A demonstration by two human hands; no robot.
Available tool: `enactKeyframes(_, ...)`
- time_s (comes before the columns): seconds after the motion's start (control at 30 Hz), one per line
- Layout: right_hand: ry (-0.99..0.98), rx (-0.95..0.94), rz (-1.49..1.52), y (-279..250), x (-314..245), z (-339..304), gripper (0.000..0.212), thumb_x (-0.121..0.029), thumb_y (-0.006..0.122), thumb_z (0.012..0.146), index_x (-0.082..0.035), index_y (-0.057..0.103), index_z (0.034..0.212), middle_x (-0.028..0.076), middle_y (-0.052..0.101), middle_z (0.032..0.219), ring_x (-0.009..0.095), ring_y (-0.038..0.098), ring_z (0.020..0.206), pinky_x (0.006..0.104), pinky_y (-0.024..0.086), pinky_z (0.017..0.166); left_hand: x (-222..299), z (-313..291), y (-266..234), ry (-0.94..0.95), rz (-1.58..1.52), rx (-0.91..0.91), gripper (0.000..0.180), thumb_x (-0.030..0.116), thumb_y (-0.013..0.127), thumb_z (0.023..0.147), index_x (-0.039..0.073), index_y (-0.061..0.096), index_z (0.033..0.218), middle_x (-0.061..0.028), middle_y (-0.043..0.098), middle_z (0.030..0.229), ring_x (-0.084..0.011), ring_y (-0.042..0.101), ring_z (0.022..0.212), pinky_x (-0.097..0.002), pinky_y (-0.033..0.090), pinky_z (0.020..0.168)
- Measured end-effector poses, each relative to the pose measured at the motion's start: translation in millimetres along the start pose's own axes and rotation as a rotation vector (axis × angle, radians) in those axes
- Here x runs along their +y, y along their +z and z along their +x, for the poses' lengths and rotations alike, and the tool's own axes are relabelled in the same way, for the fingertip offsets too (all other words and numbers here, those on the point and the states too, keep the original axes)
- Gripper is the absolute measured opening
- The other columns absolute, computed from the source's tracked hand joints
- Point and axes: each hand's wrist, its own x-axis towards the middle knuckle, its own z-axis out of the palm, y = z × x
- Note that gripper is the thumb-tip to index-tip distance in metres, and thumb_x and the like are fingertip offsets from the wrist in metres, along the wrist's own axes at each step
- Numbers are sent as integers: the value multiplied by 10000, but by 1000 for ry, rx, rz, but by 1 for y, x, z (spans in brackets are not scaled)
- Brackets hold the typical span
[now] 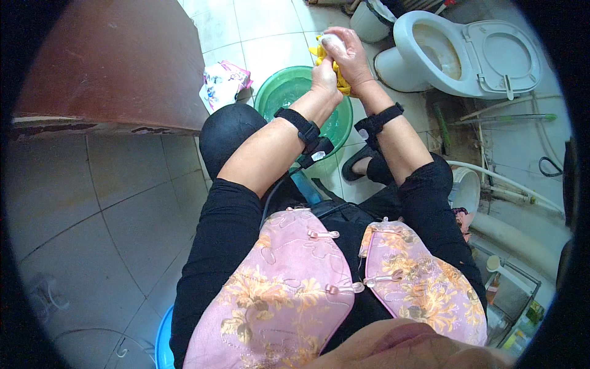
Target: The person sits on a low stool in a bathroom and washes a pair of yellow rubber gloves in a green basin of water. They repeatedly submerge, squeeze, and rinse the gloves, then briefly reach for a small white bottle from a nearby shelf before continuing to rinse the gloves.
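Both my hands are brought together over the far rim of a green basin (263,92) that holds water. My left hand (324,78) is closed on a bunched yellow cloth (342,85). Wrapped round the upper part of the same cloth is my right hand (353,59), wet and sudsy. A white lump (332,44) shows at the fingers; I cannot tell whether it is soap or foam. Black straps circle both wrists. Parts of the cloth stick out between the hands, and the rest is hidden by them.
A white and pink plastic packet (225,83) lies on the tiles left of the basin. The toilet (424,55) stands at the far right with its lid up, a bin (371,22) beside it. A brown panel (117,61) fills the far left. Pipes run along the right wall.
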Motion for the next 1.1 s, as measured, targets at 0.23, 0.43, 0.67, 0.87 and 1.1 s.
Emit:
enactKeyframes(0.23,-130,-14,234,-2,-29,-42,333,-172,636,785,-68,578,1096,100,569,1164,233,521,1114,343,390,976,24,-1,-5,-30,-264,-262,370,315,394,914,70,480,1176,-114,569,1116,-264,569,992,-389,463,891)
enactKeyframes(0.43,50,4,521,-17,-22,-22,332,-213,582,873,-38,566,1155,68,603,1105,180,579,980,295,456,868,34,-7,8,61,11,-223,423,397,400,945,94,455,1235,-97,585,1096,-268,587,1016,-437,482,882)
enactKeyframes(0.67,-107,102,71,-19,23,-1,318,-216,555,879,-23,589,1129,96,640,1040,230,616,936,299,472,836,24,-6,9,42,64,-111,369,310,396,949,55,465,1206,-92,585,1082,-246,598,981,-406,506,825)
enactKeyframes(0.87,-172,18,126,-2,4,-38,469,-361,547,850,-31,558,1183,187,537,1237,319,493,1180,378,360,1004,33,-6,1,32,9,-108,345,280,388,919,66,488,1170,-109,591,1047,-271,599,956,-412,499,824)
enactKeyframes(1.1,-438,-51,-183,-8,-6,-21,499,-388,577,791,-124,564,1215,106,515,1296,286,448,1228,403,320,1027,32,-11,-1,-70,-61,-236,460,375,311,942,101,416,1296,-145,519,1235,-314,499,1154,-452,375,1008)
